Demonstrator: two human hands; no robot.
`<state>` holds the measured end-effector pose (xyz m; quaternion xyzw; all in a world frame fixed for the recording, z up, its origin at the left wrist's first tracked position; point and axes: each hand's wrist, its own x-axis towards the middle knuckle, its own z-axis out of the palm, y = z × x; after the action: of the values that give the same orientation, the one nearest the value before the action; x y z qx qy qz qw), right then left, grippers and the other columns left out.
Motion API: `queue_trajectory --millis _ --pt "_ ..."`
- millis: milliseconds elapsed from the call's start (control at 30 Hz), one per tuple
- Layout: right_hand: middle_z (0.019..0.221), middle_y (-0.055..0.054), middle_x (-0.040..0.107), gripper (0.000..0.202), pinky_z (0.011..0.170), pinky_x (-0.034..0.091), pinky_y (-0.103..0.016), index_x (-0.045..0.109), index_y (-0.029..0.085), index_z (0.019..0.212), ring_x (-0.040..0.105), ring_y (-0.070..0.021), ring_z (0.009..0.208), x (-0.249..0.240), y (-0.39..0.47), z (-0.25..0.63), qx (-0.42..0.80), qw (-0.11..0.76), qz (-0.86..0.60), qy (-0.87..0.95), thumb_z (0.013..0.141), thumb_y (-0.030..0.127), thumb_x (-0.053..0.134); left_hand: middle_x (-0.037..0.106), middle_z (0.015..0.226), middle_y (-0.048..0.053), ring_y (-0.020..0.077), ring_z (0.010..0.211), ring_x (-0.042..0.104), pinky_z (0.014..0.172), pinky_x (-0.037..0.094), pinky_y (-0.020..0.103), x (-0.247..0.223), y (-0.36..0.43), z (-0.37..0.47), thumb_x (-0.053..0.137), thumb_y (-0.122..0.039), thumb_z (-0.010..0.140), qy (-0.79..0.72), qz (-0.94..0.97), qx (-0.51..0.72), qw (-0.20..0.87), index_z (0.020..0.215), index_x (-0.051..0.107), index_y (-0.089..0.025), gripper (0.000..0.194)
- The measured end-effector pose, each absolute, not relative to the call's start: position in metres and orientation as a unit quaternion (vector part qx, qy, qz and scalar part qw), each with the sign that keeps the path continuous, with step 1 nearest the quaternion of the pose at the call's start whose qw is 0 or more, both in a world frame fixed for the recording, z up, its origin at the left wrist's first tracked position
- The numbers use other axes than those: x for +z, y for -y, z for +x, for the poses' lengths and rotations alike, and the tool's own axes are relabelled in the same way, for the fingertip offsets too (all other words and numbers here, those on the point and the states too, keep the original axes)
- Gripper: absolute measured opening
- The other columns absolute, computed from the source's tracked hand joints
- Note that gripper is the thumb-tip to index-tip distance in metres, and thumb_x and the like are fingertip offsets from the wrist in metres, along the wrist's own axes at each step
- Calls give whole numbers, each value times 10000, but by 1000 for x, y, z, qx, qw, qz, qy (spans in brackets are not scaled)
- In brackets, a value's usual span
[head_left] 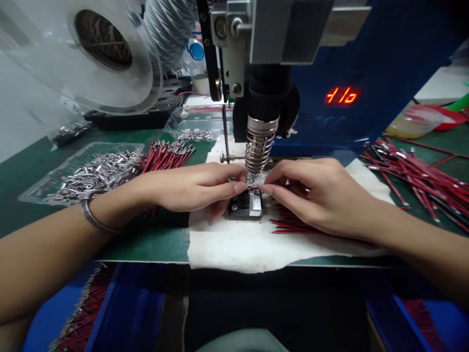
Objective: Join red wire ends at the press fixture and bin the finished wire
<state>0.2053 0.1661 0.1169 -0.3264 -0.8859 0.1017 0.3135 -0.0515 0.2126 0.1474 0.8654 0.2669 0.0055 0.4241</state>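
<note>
Both of my hands meet at a small metal fixture (pixel 255 205) below the spring-wrapped tip (pixel 261 142) of a soldering machine. My right hand (pixel 315 195) is closed in a pinch on a short red and black wire (pixel 253 187), which lies across the top of the fixture. From the other side, my left hand (pixel 198 188) reaches in with thumb and forefinger pressed together at the wire's far end. Whatever small piece these fingers hold is hidden. Under my right hand, several red and black wires (pixel 289 226) lie on a white cloth (pixel 227 249).
At left, a clear plastic tray (pixel 32 193) holds many small metal connectors (pixel 98 171), beside a bundle of red wires with metal ends (pixel 168 155). More wires (pixel 421 176) are heaped at right. A blue machine housing (pixel 330 132) and a large clear reel (pixel 110 93) stand behind.
</note>
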Motion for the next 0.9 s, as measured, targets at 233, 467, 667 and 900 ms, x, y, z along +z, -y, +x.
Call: queue_trajectory --millis 233,467,667,900 --pt "757 2 698 114 606 406 -276 693 164 892 588 -113 617 118 -164 204 116 327 -343 873 987 217 659 696 664 -27 136 612 671 639 505 213 146 -214 -50 392 -382 1147 -248 868 18 430 980 447 -202 251" --pt "729 17 685 122 579 400 -268 680 165 859 568 -94 583 120 -162 202 127 331 -344 870 973 207 667 691 659 -37 124 609 665 646 504 200 145 -214 -50 394 -361 1147 -249 868 23 429 953 439 -209 251" --pt "712 2 680 146 575 392 -284 661 174 831 589 -118 601 119 -162 202 133 331 -353 865 972 211 672 695 662 -39 124 624 671 639 499 195 144 -214 -50 396 -367 1147 -250 867 19 431 949 430 -212 254" --pt "711 0 679 146 565 382 -287 670 168 842 553 -107 571 117 -163 201 131 332 -365 860 974 231 677 675 644 -35 133 603 655 633 500 209 145 -214 -51 405 -365 1140 -249 867 24 430 953 440 -211 245"
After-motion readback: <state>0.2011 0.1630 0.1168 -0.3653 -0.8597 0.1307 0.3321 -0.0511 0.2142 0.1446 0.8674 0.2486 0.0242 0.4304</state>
